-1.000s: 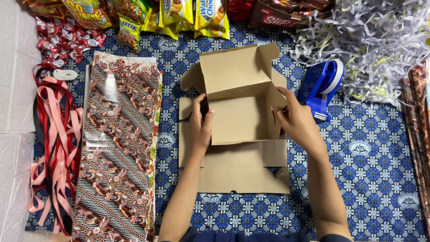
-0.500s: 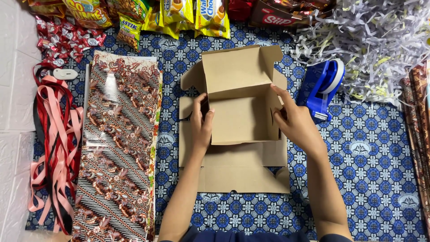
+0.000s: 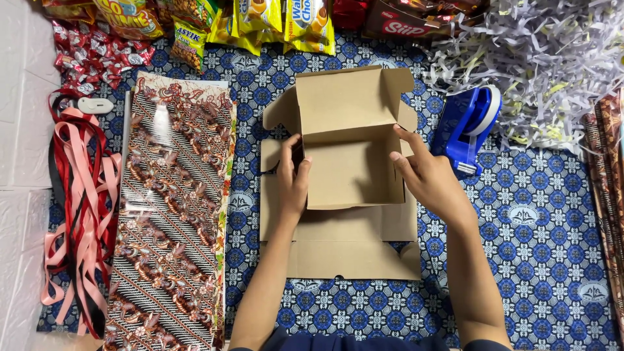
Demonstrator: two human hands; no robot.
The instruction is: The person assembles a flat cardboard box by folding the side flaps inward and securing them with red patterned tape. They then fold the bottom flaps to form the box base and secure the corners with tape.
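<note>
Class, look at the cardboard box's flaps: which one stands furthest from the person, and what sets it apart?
The lid flap at the top stands furthest. It rises behind the open box, while the other large flaps lie flat toward the person.

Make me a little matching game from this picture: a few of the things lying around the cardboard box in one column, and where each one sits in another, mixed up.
Things:
1. tape dispenser
2. patterned wrapping paper
3. ribbons
4. shredded paper

Places:
A. top right corner of the cloth
B. far left edge, beside the white wall
C. just right of the cardboard box, near the right hand
D. flat, left of the box, beyond the left hand

Pairs: 1-C, 2-D, 3-B, 4-A
</note>
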